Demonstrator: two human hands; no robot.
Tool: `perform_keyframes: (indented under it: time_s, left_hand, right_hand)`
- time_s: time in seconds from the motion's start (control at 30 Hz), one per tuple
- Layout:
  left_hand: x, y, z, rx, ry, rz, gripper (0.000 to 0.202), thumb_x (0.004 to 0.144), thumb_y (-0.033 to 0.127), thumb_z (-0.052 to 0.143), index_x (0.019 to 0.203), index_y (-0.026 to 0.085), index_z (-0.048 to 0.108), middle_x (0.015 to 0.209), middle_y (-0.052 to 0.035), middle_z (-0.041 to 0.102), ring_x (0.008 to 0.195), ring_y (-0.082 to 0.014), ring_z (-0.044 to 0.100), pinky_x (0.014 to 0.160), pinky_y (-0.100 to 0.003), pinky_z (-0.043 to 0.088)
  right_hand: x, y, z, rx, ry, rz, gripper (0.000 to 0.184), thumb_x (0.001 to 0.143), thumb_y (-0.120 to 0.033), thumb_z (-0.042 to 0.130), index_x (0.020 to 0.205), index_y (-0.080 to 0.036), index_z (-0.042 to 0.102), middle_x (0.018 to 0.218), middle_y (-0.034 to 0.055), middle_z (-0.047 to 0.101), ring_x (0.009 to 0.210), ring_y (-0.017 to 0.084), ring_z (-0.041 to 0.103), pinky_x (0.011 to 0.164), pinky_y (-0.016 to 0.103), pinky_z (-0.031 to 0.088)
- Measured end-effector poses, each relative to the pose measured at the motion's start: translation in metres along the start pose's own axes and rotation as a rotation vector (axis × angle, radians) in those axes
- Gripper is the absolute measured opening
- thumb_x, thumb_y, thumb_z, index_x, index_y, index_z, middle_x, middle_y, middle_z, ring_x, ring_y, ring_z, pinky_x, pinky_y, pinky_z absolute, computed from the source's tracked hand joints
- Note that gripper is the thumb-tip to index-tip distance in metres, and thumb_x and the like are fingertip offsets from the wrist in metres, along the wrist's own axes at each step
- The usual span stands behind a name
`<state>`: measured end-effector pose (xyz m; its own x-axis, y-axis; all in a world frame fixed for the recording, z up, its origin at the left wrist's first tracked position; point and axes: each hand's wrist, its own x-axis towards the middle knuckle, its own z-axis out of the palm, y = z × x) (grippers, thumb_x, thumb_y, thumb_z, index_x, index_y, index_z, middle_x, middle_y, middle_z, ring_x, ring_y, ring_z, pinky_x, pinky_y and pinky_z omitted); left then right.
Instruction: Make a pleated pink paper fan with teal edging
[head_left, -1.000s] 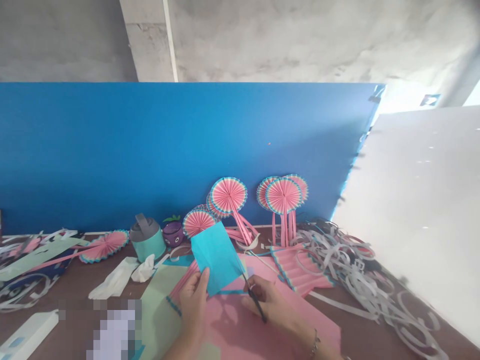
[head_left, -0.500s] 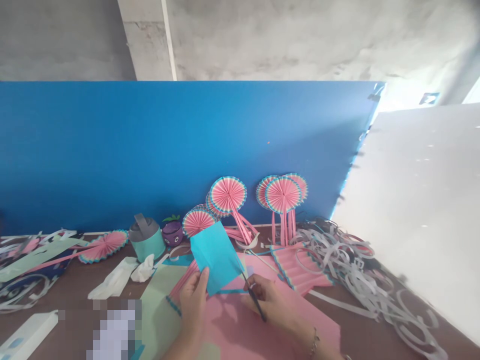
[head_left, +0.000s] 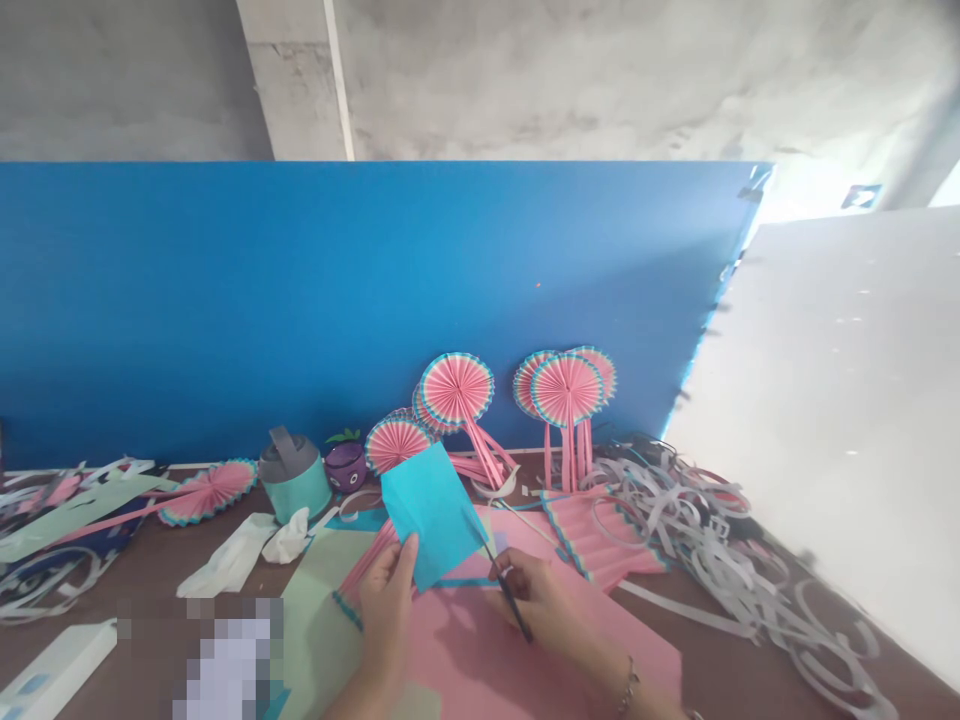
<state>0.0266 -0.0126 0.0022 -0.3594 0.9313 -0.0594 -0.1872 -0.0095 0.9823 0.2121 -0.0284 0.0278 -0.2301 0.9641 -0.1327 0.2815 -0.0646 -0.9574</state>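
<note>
My left hand (head_left: 386, 605) pinches the lower edge of a cyan paper sheet (head_left: 433, 510) and holds it tilted above the table. In my right hand (head_left: 544, 605) is a pair of black scissors (head_left: 504, 578), fingers wrapped round the handles, blades at the sheet's right edge. A thin cyan strip (head_left: 461, 582) hangs off the sheet's bottom. Under both hands lies a large pink paper sheet (head_left: 487, 650).
Pink pleated paper fans (head_left: 457, 390) (head_left: 566, 392) lean on the blue partition (head_left: 337, 300). A teal container (head_left: 292, 478), a purple pot (head_left: 346, 466), a white glove (head_left: 232, 560), a pale green sheet (head_left: 322, 600), a folded pink pleated piece (head_left: 600, 535) and a heap of grey paper strips (head_left: 705, 520) lie around.
Almost nothing has moved; the scissor blades have crept slightly further along the sheet's right edge.
</note>
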Motion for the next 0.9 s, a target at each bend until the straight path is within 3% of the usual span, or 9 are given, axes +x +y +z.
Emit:
perform_keyframes:
  time_s: [0.13,0.33,0.53,0.9]
  left_hand:
    - [-0.001,0.003,0.001,-0.044,-0.006,-0.023,0.047,0.064,0.060,0.067,0.059,0.018,0.048,0.053,0.0060,0.039,0.050,-0.0089,0.035,0.047,-0.020,0.033]
    - [-0.005,0.011,0.004,-0.072,0.011,-0.038,0.046,0.060,0.060,0.070,0.057,0.017,0.052,0.051,0.0048,0.043,0.050,-0.0100,0.039,0.047,-0.021,0.036]
    - [-0.003,0.008,0.002,-0.031,0.001,-0.030,0.044,0.063,0.060,0.068,0.061,0.017,0.057,0.054,0.0039,0.049,0.053,-0.0109,0.043,0.051,-0.021,0.038]
    - [-0.003,0.006,0.004,-0.036,0.015,0.004,0.047,0.062,0.061,0.068,0.054,0.018,0.048,0.048,0.0065,0.038,0.047,-0.0089,0.034,0.044,-0.021,0.031]
  right_hand:
    - [0.001,0.001,0.000,-0.022,-0.003,0.009,0.024,0.067,-0.036,0.065,0.077,-0.020,0.051,0.045,-0.0105,0.038,0.038,0.008,0.038,0.037,0.019,0.026]
    - [0.006,0.009,0.001,-0.035,0.022,-0.020,0.021,0.068,-0.035,0.063,0.075,-0.020,0.050,0.044,-0.0107,0.036,0.036,0.008,0.036,0.036,0.020,0.025]
    - [0.006,0.010,0.001,-0.031,0.030,-0.018,0.014,0.068,-0.028,0.061,0.075,-0.020,0.051,0.044,-0.0111,0.034,0.037,0.007,0.033,0.036,0.019,0.025]
    - [0.012,0.026,0.002,-0.050,0.046,-0.041,0.011,0.068,-0.022,0.056,0.078,-0.020,0.053,0.044,-0.0111,0.033,0.036,0.007,0.034,0.035,0.018,0.024]
